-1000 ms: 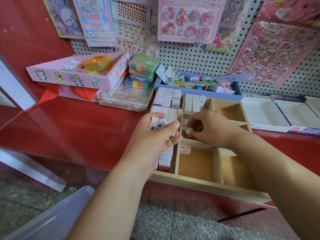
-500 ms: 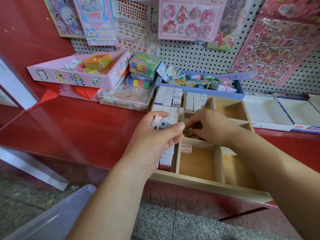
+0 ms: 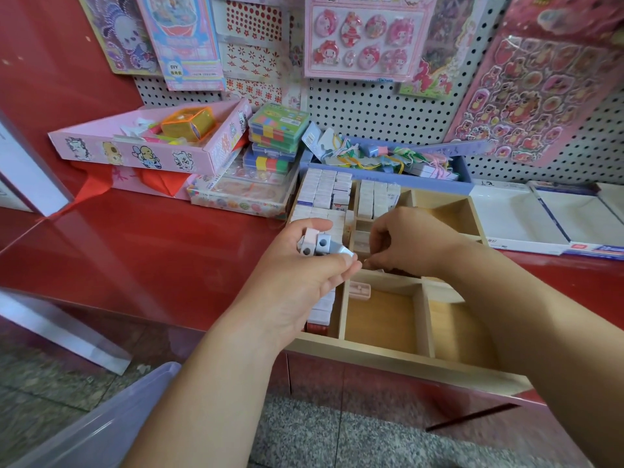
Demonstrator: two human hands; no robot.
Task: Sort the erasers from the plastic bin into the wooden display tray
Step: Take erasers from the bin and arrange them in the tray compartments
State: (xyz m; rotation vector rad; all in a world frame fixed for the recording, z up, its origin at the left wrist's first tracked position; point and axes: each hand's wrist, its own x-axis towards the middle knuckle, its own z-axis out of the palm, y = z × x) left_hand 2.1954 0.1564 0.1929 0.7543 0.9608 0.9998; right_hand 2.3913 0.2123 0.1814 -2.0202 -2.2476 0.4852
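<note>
The plastic bin (image 3: 101,430) shows only as a pale corner at 7 o'clock, on the floor side of the red desk (image 3: 169,251) and well apart from both hands. Next comes the wooden display tray (image 3: 405,364), whose front rim juts past the desk edge. Its near middle compartment holds one pink eraser (image 3: 360,290) against the back wall.

Above the tray's left column, the left hand (image 3: 297,278) grasps a small clutch of erasers (image 3: 315,246) between thumb and curled fingers. Their holed ends face the viewer, so their long axes seem to run from 6 to 12.

Just beside it at 3 o'clock, nearly touching, the right hand (image 3: 417,244) curls down over the middle compartment. Its fingertips are hidden, so I cannot tell whether it pinches an eraser or nothing.

The next pick probably goes from the left hand's clutch, which lies at 9 o'clock of the right hand. The right hand is nearer the open slot.

At 12 o'clock, the packed rows of erasers (image 3: 326,194) fill the far left compartments.
</note>
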